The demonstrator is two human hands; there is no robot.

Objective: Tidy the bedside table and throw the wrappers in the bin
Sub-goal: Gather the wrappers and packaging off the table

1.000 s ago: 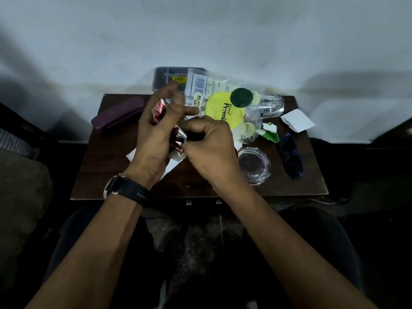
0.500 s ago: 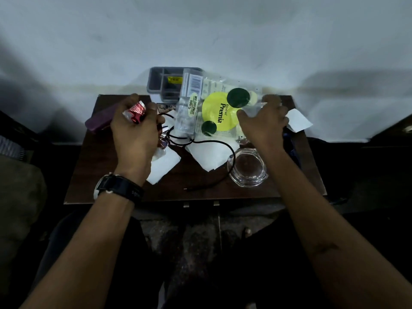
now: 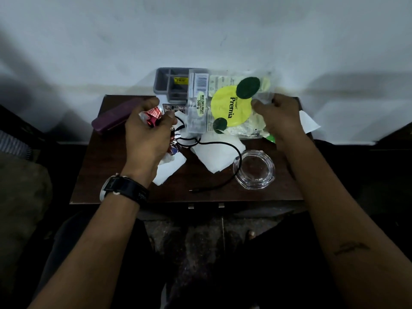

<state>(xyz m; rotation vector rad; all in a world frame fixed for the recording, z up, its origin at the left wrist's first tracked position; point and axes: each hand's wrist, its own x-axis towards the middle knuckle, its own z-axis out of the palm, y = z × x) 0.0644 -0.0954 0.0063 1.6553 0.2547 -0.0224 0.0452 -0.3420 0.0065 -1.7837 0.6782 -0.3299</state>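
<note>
A small dark wooden bedside table (image 3: 124, 188) stands against a white wall. My left hand (image 3: 147, 134) is closed around crumpled red foil wrappers (image 3: 152, 114) above the table's left half. My right hand (image 3: 278, 117) grips the right edge of a clear plastic dry-fruit bag (image 3: 225, 105) with a yellow and green label, held lifted over the table's back. White paper pieces (image 3: 218, 155) lie in the middle under a black cable (image 3: 223, 143). Another white paper (image 3: 308, 123) shows past my right wrist. No bin is in view.
A clear glass ashtray (image 3: 254, 172) sits front right. A grey divided organiser tray (image 3: 171, 83) stands at the back against the wall. A maroon case (image 3: 113, 117) lies at the back left. A green scrap (image 3: 270, 138) peeks out under my right hand.
My hands have separated. The left one carried the red wrappers to the left. The right one reached back right and took hold of the dry-fruit bag, lifting it slightly.
</note>
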